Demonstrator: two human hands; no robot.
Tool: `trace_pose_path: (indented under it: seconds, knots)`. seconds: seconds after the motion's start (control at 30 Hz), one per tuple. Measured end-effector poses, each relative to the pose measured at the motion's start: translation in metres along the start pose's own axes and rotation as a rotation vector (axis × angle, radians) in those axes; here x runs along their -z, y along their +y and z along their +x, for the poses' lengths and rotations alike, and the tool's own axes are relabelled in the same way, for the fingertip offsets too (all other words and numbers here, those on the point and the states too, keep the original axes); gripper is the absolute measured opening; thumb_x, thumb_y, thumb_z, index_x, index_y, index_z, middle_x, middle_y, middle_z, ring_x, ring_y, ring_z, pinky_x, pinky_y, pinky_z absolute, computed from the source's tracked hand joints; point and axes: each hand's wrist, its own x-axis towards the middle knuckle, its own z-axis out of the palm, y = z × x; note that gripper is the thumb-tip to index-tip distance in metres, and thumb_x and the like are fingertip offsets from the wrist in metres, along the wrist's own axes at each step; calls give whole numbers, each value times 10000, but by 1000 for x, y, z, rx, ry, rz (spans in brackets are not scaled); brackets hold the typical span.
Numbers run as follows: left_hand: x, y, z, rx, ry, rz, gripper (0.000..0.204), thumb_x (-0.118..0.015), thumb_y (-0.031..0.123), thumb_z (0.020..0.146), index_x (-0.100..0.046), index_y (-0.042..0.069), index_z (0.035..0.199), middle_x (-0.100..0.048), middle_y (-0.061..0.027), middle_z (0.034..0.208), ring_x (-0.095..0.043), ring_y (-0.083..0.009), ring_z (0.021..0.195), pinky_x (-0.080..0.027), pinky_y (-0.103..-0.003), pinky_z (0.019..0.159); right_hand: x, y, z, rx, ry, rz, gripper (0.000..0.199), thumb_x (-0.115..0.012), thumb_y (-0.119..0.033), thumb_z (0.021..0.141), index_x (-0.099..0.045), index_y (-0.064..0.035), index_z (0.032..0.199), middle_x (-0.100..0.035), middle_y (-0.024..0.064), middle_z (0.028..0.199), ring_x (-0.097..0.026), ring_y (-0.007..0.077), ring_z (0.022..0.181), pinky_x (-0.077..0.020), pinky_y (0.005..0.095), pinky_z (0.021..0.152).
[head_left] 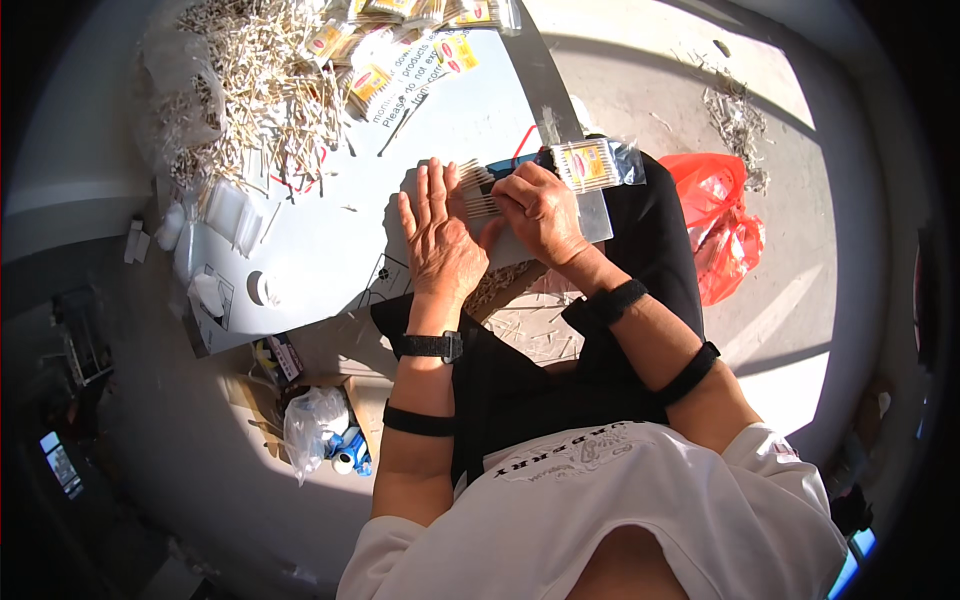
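On the near right part of the white table (330, 250), a flat row of cotton swabs (476, 188) lies between my hands. My left hand (440, 245) rests flat along the row's left side, its fingers stretched out and its thumb at the near edge. Bent fingers of my right hand (545, 215) pinch at the row's right end; the fingertips partly hide what they grip. Just beyond the right hand lies a filled clear pack of cotton swabs (588, 165) with a yellow and red label.
A big heap of loose cotton swabs (265, 90) covers the table's far left, with filled packs (370, 85) beside it. Clear plastic sleeves (233, 217) lie at the left. A red plastic bag (715, 235) stands on the floor at right, an open cardboard box (365, 400) below left.
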Motion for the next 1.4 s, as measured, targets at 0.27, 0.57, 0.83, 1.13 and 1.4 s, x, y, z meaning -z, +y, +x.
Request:
trace_pose_path:
  seconds: [0.27, 0.57, 0.83, 1.13, 1.4]
  knots:
    - [-5, -3, 0, -19, 16, 17, 870, -502, 589, 900, -228, 23, 1502, -199, -155, 1575, -113, -275, 1479, -60, -499, 1180, -4, -4, 10, -106, 15, 4, 113, -680, -93, 797, -686, -91, 909, -626, 73, 837, -642, 292, 778, -523, 373, 664]
    - [-7, -5, 0, -14, 15, 20, 873, -491, 593, 906, -214, 26, 1509, -191, -152, 1579, -116, -274, 1479, -54, -496, 1180, -7, -3, 15, -135, -30, -31, 101, -666, -134, 827, -697, -106, 919, -634, 70, 843, -646, 287, 786, -523, 363, 672]
    - [-5, -4, 1, -9, 14, -10, 858, -497, 580, 906, -211, 37, 1506, -187, -137, 1579, -128, -282, 1475, -70, -508, 1177, -6, -2, 9, -70, -12, -7, 54, -669, -135, 796, -682, -90, 824, -611, 84, 797, -633, 293, 786, -522, 385, 677]
    - [-9, -6, 0, -13, 33, 6, 858, -485, 580, 912, -198, 36, 1511, -203, -141, 1574, -130, -281, 1475, -66, -500, 1179, -5, -8, 14, -141, -56, -31, 150, -669, -131, 790, -679, -104, 937, -624, 77, 848, -641, 280, 832, -533, 381, 704]
    - [-8, -4, 0, -23, 19, 9, 853, -492, 563, 918, -196, 28, 1512, -204, -156, 1574, -121, -276, 1478, -49, -495, 1181, -4, -4, 16, -162, -136, -84, 207, -672, -144, 786, -675, -111, 990, -623, 74, 886, -640, 280, 882, -534, 379, 747]
